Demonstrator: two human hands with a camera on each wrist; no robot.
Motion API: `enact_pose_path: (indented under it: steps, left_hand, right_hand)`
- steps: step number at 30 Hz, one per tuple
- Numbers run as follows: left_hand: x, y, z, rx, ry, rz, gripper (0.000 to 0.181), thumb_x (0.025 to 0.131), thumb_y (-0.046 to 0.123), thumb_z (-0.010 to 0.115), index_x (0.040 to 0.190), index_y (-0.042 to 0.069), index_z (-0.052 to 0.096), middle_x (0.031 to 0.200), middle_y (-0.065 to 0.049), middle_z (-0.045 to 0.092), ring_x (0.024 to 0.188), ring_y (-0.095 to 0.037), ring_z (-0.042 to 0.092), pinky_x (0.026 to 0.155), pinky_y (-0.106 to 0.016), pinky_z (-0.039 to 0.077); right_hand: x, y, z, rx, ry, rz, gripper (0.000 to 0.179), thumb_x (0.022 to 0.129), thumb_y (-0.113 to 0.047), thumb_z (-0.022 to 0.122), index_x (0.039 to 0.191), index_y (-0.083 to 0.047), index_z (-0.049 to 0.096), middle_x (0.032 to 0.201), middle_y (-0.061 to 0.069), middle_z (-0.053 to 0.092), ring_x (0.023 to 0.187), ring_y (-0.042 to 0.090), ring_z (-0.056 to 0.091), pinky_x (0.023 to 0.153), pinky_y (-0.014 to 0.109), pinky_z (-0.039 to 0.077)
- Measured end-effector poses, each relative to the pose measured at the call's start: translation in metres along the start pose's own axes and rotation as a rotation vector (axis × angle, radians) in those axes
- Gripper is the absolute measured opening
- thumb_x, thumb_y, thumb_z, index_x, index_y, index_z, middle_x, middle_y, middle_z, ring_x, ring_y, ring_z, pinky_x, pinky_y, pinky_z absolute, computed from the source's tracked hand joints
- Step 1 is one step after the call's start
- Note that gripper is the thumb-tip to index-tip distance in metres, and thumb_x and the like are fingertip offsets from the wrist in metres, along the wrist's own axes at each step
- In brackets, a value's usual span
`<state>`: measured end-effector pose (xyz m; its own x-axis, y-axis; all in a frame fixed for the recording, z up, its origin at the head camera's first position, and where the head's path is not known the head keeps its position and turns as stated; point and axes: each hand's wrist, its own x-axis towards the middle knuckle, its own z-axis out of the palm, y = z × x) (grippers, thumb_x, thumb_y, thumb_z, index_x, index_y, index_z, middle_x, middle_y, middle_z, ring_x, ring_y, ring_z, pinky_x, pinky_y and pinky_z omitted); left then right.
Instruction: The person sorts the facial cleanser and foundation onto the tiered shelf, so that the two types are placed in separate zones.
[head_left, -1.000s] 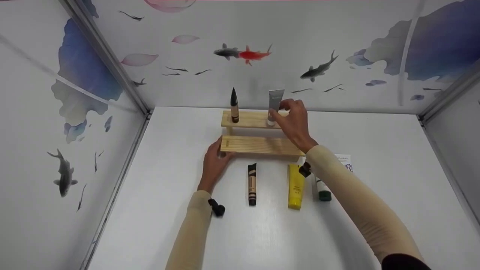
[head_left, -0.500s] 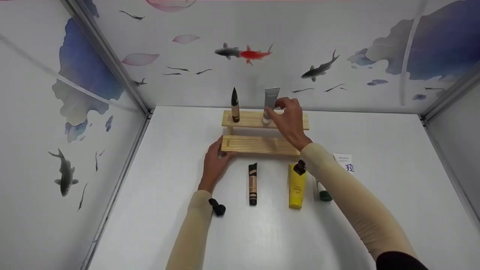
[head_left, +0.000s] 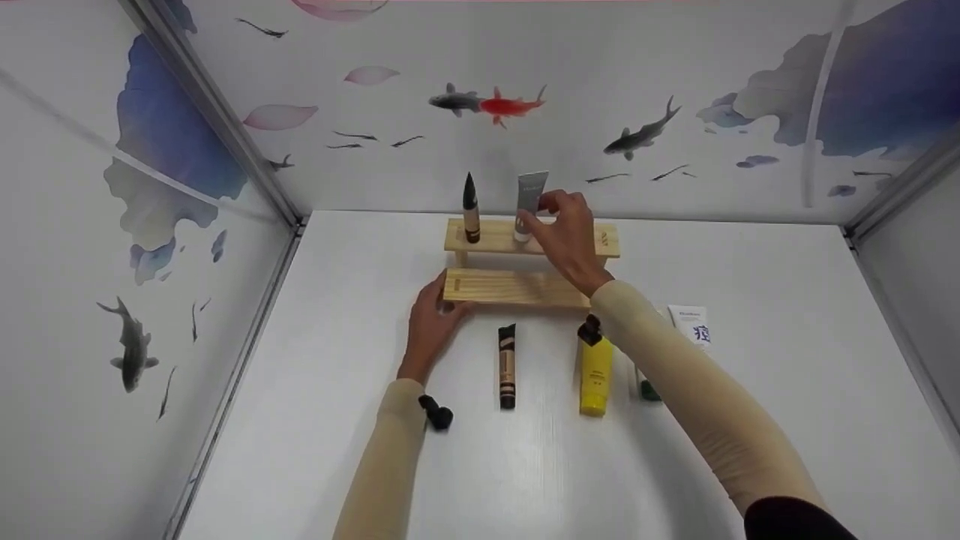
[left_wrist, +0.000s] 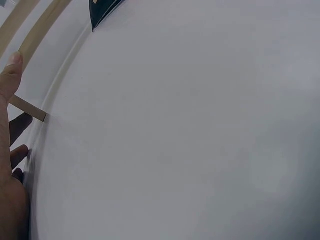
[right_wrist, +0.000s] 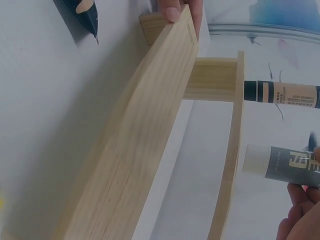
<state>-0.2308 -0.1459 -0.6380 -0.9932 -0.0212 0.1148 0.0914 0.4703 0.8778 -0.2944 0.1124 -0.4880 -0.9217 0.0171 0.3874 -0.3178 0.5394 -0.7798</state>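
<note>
In the head view, my right hand (head_left: pixel 566 236) pinches a grey squeeze tube (head_left: pixel 532 191) with its white cap downward, over the upper tier of a two-tier wooden rack (head_left: pixel 517 288). In the right wrist view the cap (right_wrist: pixel 256 160) is very close to the upper plank (right_wrist: pixel 235 145); whether they touch I cannot tell. A black-and-beige tube (head_left: pixel 471 214) stands upright on that tier, left of the grey one. My left hand (head_left: pixel 431 330) holds the left end of the lower tier, the thumb (left_wrist: pixel 12 70) on the plank's edge.
On the white table in front of the rack lie another black-and-beige tube (head_left: pixel 507 367) and a yellow tube (head_left: pixel 595 379). A green-capped item (head_left: pixel 649 391) and a white printed tube or packet (head_left: pixel 690 324) are partly behind my right sleeve. A patterned wall (head_left: pixel 360 172) stands behind.
My right hand has moved left along the upper tier with the grey tube, nearer the standing black-and-beige tube. My left hand has stayed on the rack.
</note>
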Motion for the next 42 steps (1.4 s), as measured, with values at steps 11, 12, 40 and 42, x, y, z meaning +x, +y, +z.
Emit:
enact_pose_path:
  steps: [11, 12, 40, 42]
  left_hand:
    - [0.003, -0.002, 0.001, 0.014, 0.007, 0.012, 0.095, 0.096, 0.06, 0.081, 0.171, 0.016, 0.042, 0.163, -0.011, 0.054, 0.15, -0.028, 0.051, 0.127, -0.048, 0.04]
    - [0.003, -0.002, 0.001, 0.017, 0.009, 0.01, 0.095, 0.096, 0.06, 0.081, 0.171, 0.016, 0.043, 0.162, -0.011, 0.055, 0.15, -0.028, 0.052, 0.127, -0.048, 0.04]
    - [0.001, 0.001, 0.001, 0.002, 0.004, -0.013, 0.093, 0.097, 0.057, 0.082, 0.171, 0.017, 0.042, 0.165, -0.01, 0.052, 0.153, -0.028, 0.05, 0.128, -0.046, 0.04]
    - [0.001, 0.001, 0.001, -0.006, 0.004, -0.017, 0.094, 0.097, 0.058, 0.082, 0.171, 0.017, 0.042, 0.165, -0.01, 0.053, 0.152, -0.028, 0.051, 0.127, -0.046, 0.042]
  right_hand:
    - [0.002, -0.004, 0.013, 0.014, -0.001, -0.009, 0.039, 0.1, -0.027, 0.086, 0.122, 0.003, 0.074, 0.115, 0.018, 0.069, 0.112, 0.034, 0.061, 0.097, 0.043, 0.052]
    - [0.002, -0.005, 0.014, 0.011, 0.0, -0.014, 0.039, 0.1, -0.026, 0.086, 0.121, 0.003, 0.074, 0.115, 0.019, 0.069, 0.112, 0.034, 0.061, 0.097, 0.043, 0.052]
    - [0.0, -0.012, 0.027, -0.009, -0.035, -0.053, 0.035, 0.103, -0.027, 0.082, 0.122, 0.001, 0.073, 0.117, 0.016, 0.071, 0.114, 0.029, 0.059, 0.101, 0.044, 0.052]
    - [0.0, -0.011, 0.027, -0.004, -0.035, -0.063, 0.034, 0.103, -0.027, 0.082, 0.121, 0.001, 0.073, 0.116, 0.016, 0.072, 0.113, 0.029, 0.059, 0.101, 0.044, 0.052]
